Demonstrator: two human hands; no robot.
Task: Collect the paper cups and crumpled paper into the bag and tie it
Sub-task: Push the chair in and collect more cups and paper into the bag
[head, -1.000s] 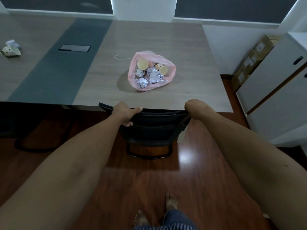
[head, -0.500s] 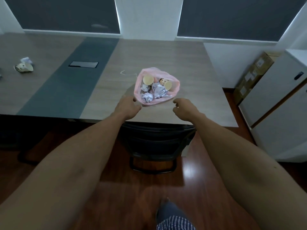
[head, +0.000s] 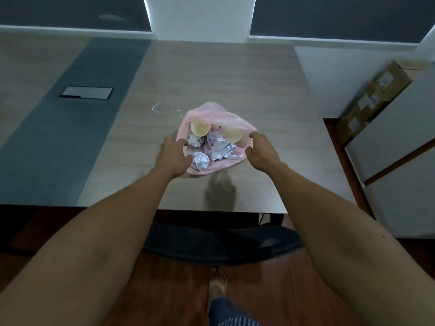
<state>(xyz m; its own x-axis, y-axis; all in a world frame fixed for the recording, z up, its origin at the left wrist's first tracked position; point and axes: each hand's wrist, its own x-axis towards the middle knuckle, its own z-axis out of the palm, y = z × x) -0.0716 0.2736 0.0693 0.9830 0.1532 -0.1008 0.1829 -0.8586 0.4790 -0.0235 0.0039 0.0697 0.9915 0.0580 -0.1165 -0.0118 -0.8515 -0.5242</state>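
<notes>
A pink plastic bag [head: 213, 114] lies open on the wooden table [head: 235, 78]. Inside it I see two paper cups, one [head: 199, 128] at the left and one [head: 233, 135] partly under the pink film, plus several crumpled paper balls [head: 221, 148]. My left hand [head: 175, 156] is at the bag's left rim, fingers curled against the plastic. My right hand [head: 260, 147] touches the bag's right rim, thumb and fingers pinching toward it. Whether either hand has a firm hold on the plastic is unclear.
A thin white thread [head: 162, 109] lies on the table just left of the bag. A dark panel with a cable hatch [head: 86, 92] runs along the left. A black chair [head: 219, 241] stands under the table's near edge. Cardboard boxes [head: 374, 95] and a white cabinet [head: 400, 147] are at the right.
Both hands left the chair back, reached forward over the table and now rest on either side of the bag's rim. The view has moved closer to the table.
</notes>
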